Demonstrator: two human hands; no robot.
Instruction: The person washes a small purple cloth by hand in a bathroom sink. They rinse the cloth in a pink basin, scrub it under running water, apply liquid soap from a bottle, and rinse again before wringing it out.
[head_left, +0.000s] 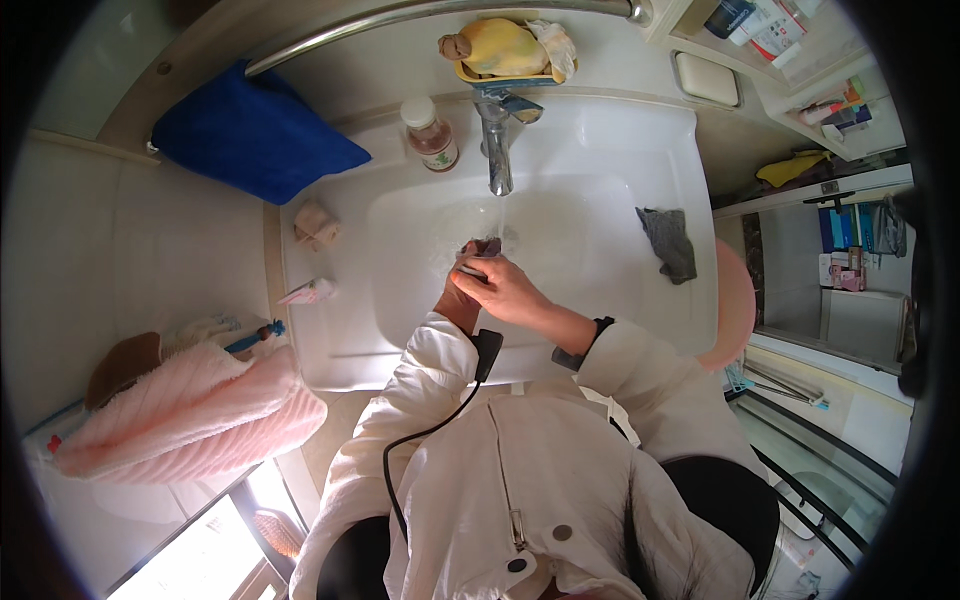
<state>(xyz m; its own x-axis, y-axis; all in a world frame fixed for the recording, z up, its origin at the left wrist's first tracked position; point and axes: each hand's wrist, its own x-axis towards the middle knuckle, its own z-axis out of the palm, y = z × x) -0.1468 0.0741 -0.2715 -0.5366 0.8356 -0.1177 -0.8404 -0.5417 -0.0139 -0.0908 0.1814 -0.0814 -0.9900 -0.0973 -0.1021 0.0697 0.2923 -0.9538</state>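
My left hand (455, 291) and my right hand (510, 287) meet over the basin of a white ceramic sink (600, 315). The right hand lies across the left, its fingers bent over it. A small pale thing (472, 271) shows between them, too covered to identify. Something dark (489, 247) is at the far end of the left hand, and I cannot tell what it is. Just beyond the hands, a thin stream of water (501, 217) runs from the chrome faucet (499, 154). The left fingers are mostly hidden.
A glass jar with a white lid (430, 142) stands left of the faucet. A grey cloth (670, 244) lies on the right rim, a tube (309, 291) on the left. A blue towel (255, 139) hangs from the rail, with pink towels (202, 420) lower left. A black cable (397, 442) trails from my left sleeve.
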